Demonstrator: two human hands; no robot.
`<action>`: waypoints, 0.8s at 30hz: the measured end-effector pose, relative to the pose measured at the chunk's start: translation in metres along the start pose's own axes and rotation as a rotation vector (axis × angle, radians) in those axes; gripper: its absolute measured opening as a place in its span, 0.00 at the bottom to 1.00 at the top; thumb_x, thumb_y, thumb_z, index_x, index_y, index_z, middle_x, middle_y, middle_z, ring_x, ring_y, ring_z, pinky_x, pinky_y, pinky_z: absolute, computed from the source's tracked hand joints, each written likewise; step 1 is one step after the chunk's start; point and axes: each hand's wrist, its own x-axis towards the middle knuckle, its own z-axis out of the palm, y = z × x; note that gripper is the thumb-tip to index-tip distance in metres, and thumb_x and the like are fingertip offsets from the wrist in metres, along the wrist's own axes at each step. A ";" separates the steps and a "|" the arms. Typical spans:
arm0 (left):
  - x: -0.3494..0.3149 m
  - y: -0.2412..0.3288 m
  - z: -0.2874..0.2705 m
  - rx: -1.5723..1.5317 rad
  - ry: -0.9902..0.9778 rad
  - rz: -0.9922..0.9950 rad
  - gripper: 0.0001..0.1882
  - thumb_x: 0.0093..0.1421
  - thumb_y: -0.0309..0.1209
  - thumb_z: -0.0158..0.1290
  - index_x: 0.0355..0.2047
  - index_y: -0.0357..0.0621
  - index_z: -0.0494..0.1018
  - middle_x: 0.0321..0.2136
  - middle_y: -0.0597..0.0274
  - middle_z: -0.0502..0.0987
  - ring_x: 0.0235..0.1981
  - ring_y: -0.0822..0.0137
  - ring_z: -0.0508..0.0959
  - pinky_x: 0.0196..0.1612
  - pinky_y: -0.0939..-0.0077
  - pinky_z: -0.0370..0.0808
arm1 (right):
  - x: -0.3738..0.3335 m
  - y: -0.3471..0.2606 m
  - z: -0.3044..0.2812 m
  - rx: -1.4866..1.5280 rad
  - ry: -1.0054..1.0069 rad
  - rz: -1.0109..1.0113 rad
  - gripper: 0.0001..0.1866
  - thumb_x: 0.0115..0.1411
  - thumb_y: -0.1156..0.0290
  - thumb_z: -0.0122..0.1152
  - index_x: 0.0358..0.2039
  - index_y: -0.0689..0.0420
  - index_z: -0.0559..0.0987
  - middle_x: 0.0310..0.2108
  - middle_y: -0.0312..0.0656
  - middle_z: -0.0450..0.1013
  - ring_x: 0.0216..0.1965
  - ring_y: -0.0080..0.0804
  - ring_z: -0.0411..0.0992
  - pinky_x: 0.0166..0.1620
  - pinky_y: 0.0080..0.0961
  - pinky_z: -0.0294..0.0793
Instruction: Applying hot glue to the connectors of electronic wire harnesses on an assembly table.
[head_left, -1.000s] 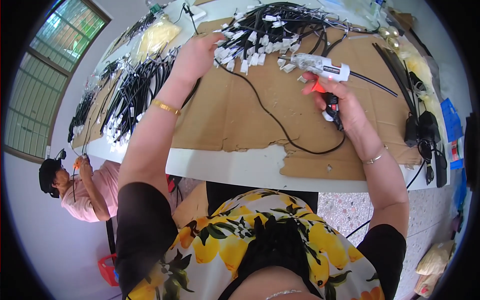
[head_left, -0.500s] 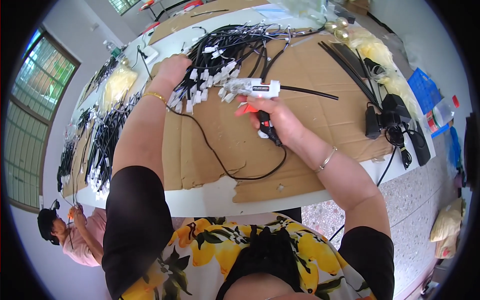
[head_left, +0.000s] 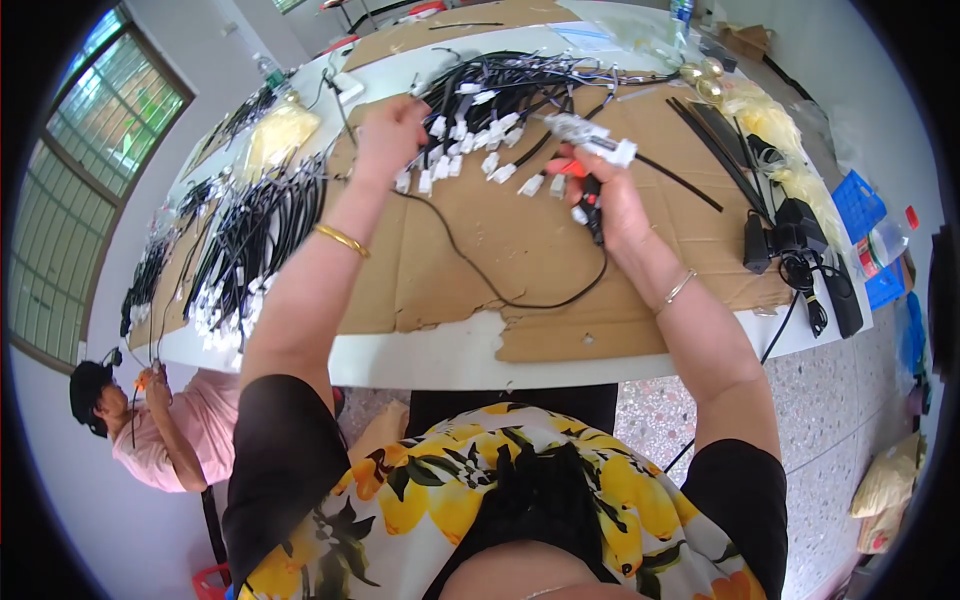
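My right hand [head_left: 618, 200] grips a hot glue gun [head_left: 603, 148] with a white body, black handle and orange-red trigger. A black glue stick [head_left: 680, 182] juts from its back end, and its nozzle points left toward the cables. A heap of black cables [head_left: 490, 75] with white plug connectors [head_left: 455, 150] spreads over the cardboard [head_left: 450, 270]. At the left edge of this heap is my left hand [head_left: 390, 138], fingers curled together. Whatever lies between those fingertips is too small to make out. The gun's thin black cord loops across the cardboard.
More black cables [head_left: 260, 230] lie on the left of the white table [head_left: 430, 360]. Yellowish plastic bags [head_left: 280, 138] rest behind them. Black power adapters [head_left: 790, 235] and a blue basket [head_left: 860, 210] are at the right. Far left, a person in pink [head_left: 180, 430] handles cables.
The view has shifted, so the table sits farther right and higher. The glue gun has moved right, away from the connectors, and its nozzle tilts more away from me. My left hand stays beside the cables.
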 end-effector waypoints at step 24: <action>-0.127 -0.040 -0.028 0.483 -0.156 0.318 0.15 0.49 0.33 0.57 0.38 0.42 0.74 0.28 0.52 0.77 0.30 0.58 0.77 0.36 0.71 0.73 | 0.013 0.009 -0.002 0.006 -0.033 -0.047 0.15 0.59 0.67 0.49 0.41 0.65 0.72 0.34 0.45 0.75 0.18 0.20 0.63 0.23 0.15 0.67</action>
